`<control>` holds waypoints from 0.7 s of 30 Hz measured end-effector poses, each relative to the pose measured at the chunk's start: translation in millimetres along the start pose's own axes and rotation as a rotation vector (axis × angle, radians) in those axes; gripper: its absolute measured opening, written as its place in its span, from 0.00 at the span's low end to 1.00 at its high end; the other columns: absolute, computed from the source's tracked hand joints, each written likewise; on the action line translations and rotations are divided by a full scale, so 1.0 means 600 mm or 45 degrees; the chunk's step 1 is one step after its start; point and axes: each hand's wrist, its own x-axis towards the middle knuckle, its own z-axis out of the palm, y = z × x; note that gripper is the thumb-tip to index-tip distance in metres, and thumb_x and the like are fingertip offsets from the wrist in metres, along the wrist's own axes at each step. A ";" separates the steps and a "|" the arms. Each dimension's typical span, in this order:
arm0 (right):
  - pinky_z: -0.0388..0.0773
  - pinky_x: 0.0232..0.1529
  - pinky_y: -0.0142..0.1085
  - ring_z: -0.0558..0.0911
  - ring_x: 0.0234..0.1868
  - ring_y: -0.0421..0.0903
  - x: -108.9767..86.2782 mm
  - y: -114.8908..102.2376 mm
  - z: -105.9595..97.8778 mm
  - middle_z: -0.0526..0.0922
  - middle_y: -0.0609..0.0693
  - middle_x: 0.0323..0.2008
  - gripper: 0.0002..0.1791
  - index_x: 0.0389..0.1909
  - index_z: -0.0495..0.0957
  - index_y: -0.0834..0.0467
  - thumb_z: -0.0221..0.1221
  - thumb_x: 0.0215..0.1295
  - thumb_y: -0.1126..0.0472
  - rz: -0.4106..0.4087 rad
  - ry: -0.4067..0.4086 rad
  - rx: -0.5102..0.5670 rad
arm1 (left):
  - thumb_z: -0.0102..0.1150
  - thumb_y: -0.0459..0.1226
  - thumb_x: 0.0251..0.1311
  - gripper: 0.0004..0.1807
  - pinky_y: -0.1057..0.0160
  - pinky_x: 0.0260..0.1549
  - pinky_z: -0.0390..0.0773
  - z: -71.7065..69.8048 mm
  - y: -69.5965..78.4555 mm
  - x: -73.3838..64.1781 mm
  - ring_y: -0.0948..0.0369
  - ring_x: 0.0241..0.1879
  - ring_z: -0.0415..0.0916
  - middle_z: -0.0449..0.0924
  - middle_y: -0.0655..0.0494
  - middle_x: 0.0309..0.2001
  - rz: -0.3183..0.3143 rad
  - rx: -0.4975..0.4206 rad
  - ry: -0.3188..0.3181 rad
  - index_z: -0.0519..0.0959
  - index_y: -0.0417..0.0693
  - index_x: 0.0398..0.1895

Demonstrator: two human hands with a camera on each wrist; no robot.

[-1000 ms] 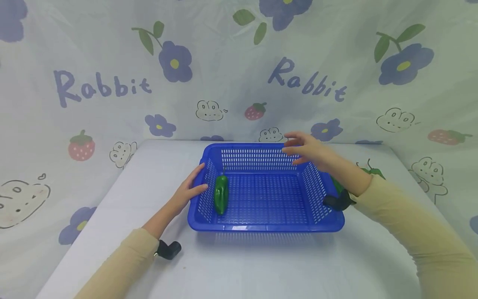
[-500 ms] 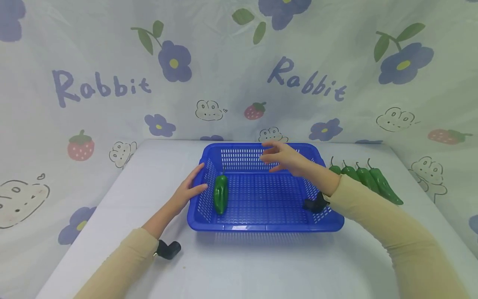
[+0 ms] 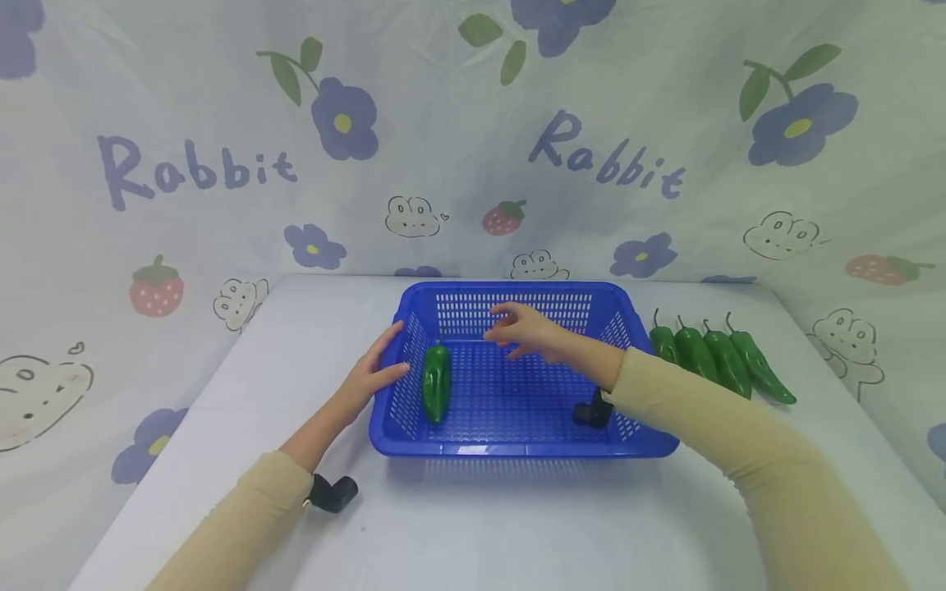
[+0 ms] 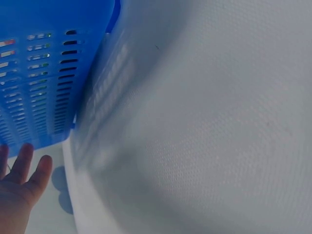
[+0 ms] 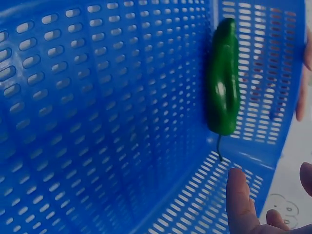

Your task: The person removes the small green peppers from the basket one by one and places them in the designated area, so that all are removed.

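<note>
A blue slotted plastic basket (image 3: 488, 451) stands on the white table. Along its left inner wall lies one glossy green pepper (image 3: 436, 384), its thin stem toward the back. My left hand (image 3: 367, 376) rests against the basket's left rim with fingers spread; the left wrist view shows its fingers (image 4: 41, 170) near the slotted wall. Over the basket's inside hovers my right hand (image 3: 526, 330), fingers loosely bent and holding nothing, to the right of the pepper. In the right wrist view its index finger (image 5: 238, 195) is near the pepper's stem.
Several green peppers (image 3: 732, 361) lie side by side on the table to the basket's right, stems toward the back, partly behind the right sleeve (image 3: 687, 406). A printed cloth (image 3: 458, 123) hangs behind the table.
My right hand has moved left and slightly lower, from the basket's back right corner to over its middle. The peppers at the right have come into view. My left hand stays at the rim.
</note>
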 end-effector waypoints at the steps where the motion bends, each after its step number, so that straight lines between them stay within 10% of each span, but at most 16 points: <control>1: 0.73 0.51 0.52 0.69 0.58 0.62 0.003 0.002 0.004 0.69 0.64 0.56 0.34 0.66 0.55 0.61 0.56 0.61 0.64 0.009 -0.001 -0.002 | 0.47 0.40 0.61 0.38 0.39 0.62 0.51 0.000 0.000 0.000 0.41 0.69 0.41 0.37 0.43 0.72 0.000 0.002 0.001 0.44 0.52 0.72; 21: 0.78 0.46 0.48 0.74 0.54 0.59 0.060 0.024 0.081 0.71 0.63 0.55 0.35 0.64 0.58 0.61 0.61 0.55 0.65 0.095 -0.001 -0.009 | 0.47 0.40 0.61 0.38 0.39 0.62 0.51 -0.001 -0.005 0.002 0.42 0.69 0.42 0.36 0.44 0.72 0.003 -0.003 0.001 0.44 0.53 0.72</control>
